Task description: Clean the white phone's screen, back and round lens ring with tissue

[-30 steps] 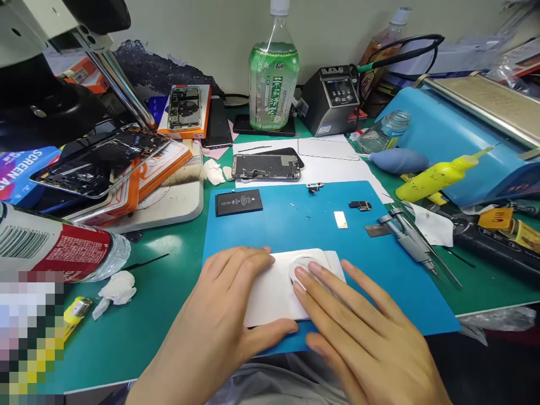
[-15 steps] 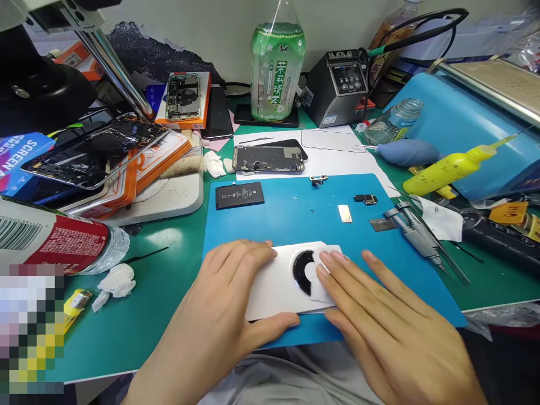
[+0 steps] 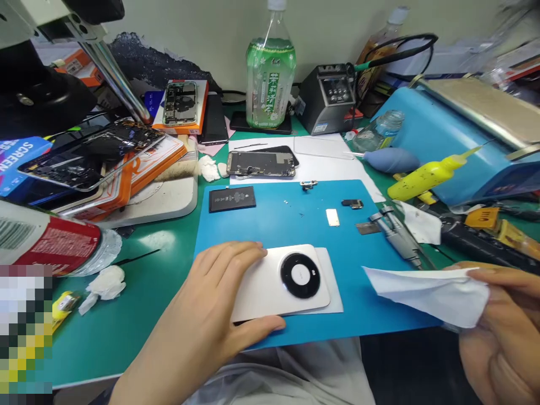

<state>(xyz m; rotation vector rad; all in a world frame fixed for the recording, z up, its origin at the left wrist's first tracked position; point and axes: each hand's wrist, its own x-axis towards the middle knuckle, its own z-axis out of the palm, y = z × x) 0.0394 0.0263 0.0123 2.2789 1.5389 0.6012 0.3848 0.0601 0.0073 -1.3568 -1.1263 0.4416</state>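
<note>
The left hand (image 3: 211,295) grips the white phone (image 3: 261,284) across its 2 long edges; it lies on a white sheet (image 3: 335,295) on the blue mat (image 3: 270,225), near the bench (image 3: 143,326)'s front edge. The right hand (image 3: 504,326) pinches a white wipe (image 3: 430,295) over the mat's near right corner. 1 black battery (image 3: 232,199) sits at its far left corner.

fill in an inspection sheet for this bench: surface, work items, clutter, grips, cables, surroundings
Surface: blue mat on green table
Work items: white phone, round camera module facing up, flat white piece showing beneath its right end
Clutter: black battery on the mat; crumpled tissue at left; yellow bottle at right
Grips: left grip around the phone's edges; right grip holding a folded white sheet, apart from the phone
Cables: black cable beside the grey box
Surroundings: wall behind, dark patch on it; green-labelled bottle before it
</note>
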